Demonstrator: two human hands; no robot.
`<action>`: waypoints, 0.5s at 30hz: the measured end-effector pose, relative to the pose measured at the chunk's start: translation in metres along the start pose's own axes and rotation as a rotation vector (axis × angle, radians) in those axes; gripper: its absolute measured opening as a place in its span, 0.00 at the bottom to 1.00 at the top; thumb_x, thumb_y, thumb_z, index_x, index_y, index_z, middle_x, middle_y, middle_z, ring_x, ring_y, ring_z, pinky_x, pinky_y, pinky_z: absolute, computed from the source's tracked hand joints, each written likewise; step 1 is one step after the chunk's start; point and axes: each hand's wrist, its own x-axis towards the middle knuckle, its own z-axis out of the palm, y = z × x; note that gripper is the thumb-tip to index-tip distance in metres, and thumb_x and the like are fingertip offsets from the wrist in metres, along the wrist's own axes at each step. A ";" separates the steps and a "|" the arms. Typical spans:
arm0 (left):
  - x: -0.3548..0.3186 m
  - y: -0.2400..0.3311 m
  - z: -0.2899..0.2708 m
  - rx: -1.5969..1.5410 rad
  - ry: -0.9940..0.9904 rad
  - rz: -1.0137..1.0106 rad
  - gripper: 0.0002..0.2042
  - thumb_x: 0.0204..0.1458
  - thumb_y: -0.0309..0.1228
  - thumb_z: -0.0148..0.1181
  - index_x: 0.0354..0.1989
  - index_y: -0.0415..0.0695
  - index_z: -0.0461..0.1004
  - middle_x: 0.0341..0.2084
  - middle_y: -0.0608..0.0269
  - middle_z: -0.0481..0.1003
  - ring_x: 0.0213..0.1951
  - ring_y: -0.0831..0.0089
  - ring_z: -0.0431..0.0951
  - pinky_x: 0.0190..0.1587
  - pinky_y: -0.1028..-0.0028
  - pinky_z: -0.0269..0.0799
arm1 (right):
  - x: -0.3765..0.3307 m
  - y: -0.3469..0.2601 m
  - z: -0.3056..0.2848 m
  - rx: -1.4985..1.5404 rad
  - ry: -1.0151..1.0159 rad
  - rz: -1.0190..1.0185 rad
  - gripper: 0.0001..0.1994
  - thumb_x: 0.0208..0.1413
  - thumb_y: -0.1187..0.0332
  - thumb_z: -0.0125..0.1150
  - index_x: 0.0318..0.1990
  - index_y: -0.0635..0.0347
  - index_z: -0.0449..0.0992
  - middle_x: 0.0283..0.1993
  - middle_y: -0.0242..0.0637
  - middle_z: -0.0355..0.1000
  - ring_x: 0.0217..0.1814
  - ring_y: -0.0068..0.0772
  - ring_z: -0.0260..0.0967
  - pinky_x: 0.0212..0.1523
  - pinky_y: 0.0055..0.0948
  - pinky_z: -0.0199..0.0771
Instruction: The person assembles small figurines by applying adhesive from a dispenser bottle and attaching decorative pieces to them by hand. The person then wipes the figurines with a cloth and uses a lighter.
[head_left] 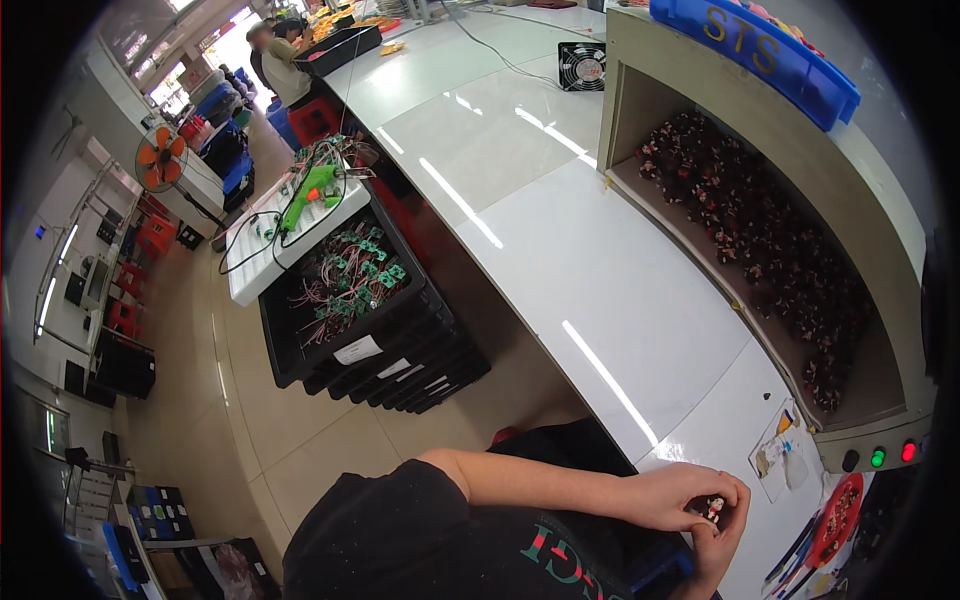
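A small painted figurine [713, 509], white and red with dark parts, is held between my two hands above the front right end of the white worktable [590, 270]. My left hand [672, 497] reaches across from the left with its fingers curled and closed around the figurine. Against it from below comes my right hand [728, 545], its fingers also closed at the figurine. The hands overlap, so exactly which fingertips press on it is partly hidden.
An open-fronted cabinet [620, 130] holds many small dark figurines [750, 220]. A blue bin [770, 60] tops it. Near my hands are a red dish [840, 520] and lit buttons [878, 457]. Left stand stacked black crates [380, 350] with wired green boards and a green glue gun [308, 195].
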 end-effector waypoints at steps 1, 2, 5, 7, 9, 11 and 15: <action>0.000 0.000 0.000 -0.003 -0.001 0.001 0.19 0.42 0.24 0.62 0.46 0.41 0.69 0.39 0.58 0.72 0.40 0.64 0.74 0.42 0.71 0.70 | 0.000 0.001 -0.001 0.000 -0.009 -0.003 0.41 0.39 0.51 0.72 0.55 0.65 0.59 0.50 0.38 0.62 0.51 0.30 0.63 0.52 0.27 0.65; 0.001 -0.001 0.000 -0.003 -0.003 0.000 0.19 0.42 0.24 0.62 0.46 0.41 0.69 0.39 0.58 0.72 0.40 0.64 0.74 0.42 0.71 0.70 | 0.001 0.003 -0.002 0.001 -0.018 -0.006 0.41 0.39 0.51 0.72 0.55 0.65 0.59 0.50 0.38 0.62 0.51 0.30 0.64 0.51 0.27 0.66; 0.001 -0.004 0.001 -0.010 -0.002 -0.013 0.19 0.43 0.24 0.61 0.46 0.41 0.69 0.39 0.58 0.72 0.40 0.64 0.74 0.41 0.71 0.71 | 0.002 0.006 -0.003 0.001 -0.017 -0.031 0.41 0.39 0.48 0.73 0.55 0.65 0.59 0.49 0.38 0.63 0.51 0.30 0.64 0.50 0.27 0.66; 0.003 -0.006 0.000 0.046 -0.001 0.015 0.19 0.43 0.23 0.61 0.46 0.41 0.69 0.40 0.58 0.72 0.41 0.64 0.74 0.41 0.71 0.71 | 0.003 0.005 -0.003 0.005 -0.016 -0.031 0.42 0.39 0.47 0.73 0.55 0.65 0.59 0.49 0.38 0.63 0.50 0.29 0.64 0.50 0.27 0.66; 0.004 -0.005 -0.001 0.038 -0.005 0.015 0.19 0.43 0.23 0.60 0.47 0.41 0.69 0.40 0.58 0.72 0.41 0.64 0.74 0.41 0.71 0.71 | 0.003 0.006 -0.004 0.009 -0.017 -0.032 0.43 0.38 0.45 0.73 0.54 0.65 0.59 0.49 0.38 0.63 0.50 0.29 0.64 0.50 0.26 0.66; 0.004 -0.005 -0.002 0.030 -0.007 0.017 0.19 0.43 0.23 0.60 0.47 0.41 0.69 0.40 0.58 0.72 0.41 0.64 0.74 0.41 0.71 0.71 | 0.005 0.010 -0.007 -0.012 -0.025 -0.056 0.44 0.37 0.43 0.73 0.54 0.65 0.59 0.49 0.38 0.63 0.50 0.29 0.64 0.50 0.26 0.66; 0.005 -0.005 -0.003 0.032 -0.011 0.018 0.19 0.43 0.23 0.60 0.47 0.41 0.69 0.40 0.58 0.72 0.41 0.64 0.74 0.42 0.71 0.71 | 0.006 0.002 -0.001 0.007 -0.022 -0.040 0.43 0.38 0.45 0.73 0.54 0.65 0.59 0.49 0.37 0.62 0.49 0.28 0.64 0.49 0.25 0.66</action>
